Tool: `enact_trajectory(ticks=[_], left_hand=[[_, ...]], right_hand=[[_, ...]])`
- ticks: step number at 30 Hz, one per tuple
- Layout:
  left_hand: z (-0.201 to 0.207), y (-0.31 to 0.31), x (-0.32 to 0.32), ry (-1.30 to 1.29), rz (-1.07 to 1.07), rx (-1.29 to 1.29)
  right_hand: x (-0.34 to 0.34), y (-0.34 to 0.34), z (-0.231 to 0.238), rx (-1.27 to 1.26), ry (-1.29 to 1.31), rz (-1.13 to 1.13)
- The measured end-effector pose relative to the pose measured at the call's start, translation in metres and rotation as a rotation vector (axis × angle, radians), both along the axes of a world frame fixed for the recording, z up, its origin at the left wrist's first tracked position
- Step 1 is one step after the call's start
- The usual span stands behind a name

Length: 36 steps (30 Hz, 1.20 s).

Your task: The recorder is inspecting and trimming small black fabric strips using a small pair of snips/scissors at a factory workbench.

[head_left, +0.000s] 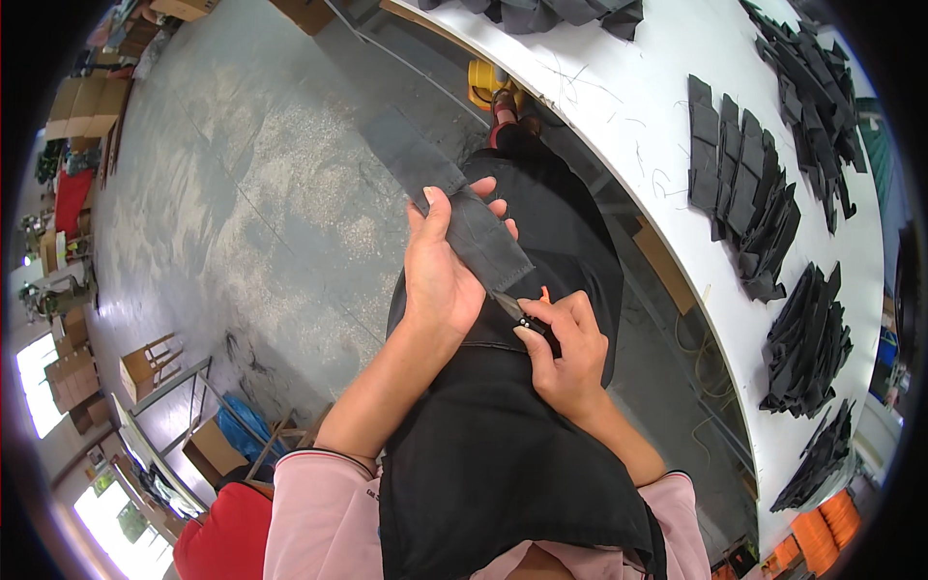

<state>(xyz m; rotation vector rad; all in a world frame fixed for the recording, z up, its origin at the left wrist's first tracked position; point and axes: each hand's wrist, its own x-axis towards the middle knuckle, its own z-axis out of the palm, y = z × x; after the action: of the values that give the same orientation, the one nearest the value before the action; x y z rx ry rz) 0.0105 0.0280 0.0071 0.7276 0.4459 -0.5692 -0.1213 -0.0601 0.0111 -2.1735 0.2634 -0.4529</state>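
Observation:
My left hand grips a dark grey fabric strip, thumb on top and fingers curled round its far side. The strip runs slantwise, one end reaching up and left over the floor, the other pointing toward my right hand. Between the right thumb and fingers is a small pair of thread snips with metal blades, a black body and a bit of orange. The blade tips are at the strip's near end, by its stitched edge. Whether they touch the fabric I cannot tell.
A white curved-looking table stands to my right, carrying several piles of dark fabric strips and loose threads. A yellow object is under its edge. Cardboard boxes and a wooden chair are at the left.

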Motion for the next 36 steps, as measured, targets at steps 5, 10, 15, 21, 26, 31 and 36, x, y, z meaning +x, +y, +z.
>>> enact_trajectory(ticks=[5,10,15,21,26,31,36], left_hand=[[-0.003,0.001,0.001,0.035,-0.015,-0.063],[0.000,-0.001,0.002,0.060,-0.032,-0.049],[0.001,-0.002,0.002,0.065,-0.053,-0.025],[-0.005,0.006,0.006,0.085,-0.153,-0.081],[0.002,0.000,0.006,0.048,-0.247,-0.054],[-0.006,0.008,0.015,0.093,-0.241,-0.067],[-0.010,0.006,0.015,0.203,-0.244,-0.177]], right_hand=[[-0.005,-0.007,-0.009,0.577,0.182,-0.004],[-0.007,-0.009,-0.002,0.641,0.174,-0.034],[-0.001,-0.010,0.003,0.256,0.064,-0.007],[-0.008,-0.025,0.009,0.146,0.073,0.292],[0.000,-0.028,0.010,0.106,0.012,0.050],[-0.012,-0.037,0.006,0.318,0.069,0.141],[-0.008,-0.029,-0.007,0.551,0.021,-0.042]])
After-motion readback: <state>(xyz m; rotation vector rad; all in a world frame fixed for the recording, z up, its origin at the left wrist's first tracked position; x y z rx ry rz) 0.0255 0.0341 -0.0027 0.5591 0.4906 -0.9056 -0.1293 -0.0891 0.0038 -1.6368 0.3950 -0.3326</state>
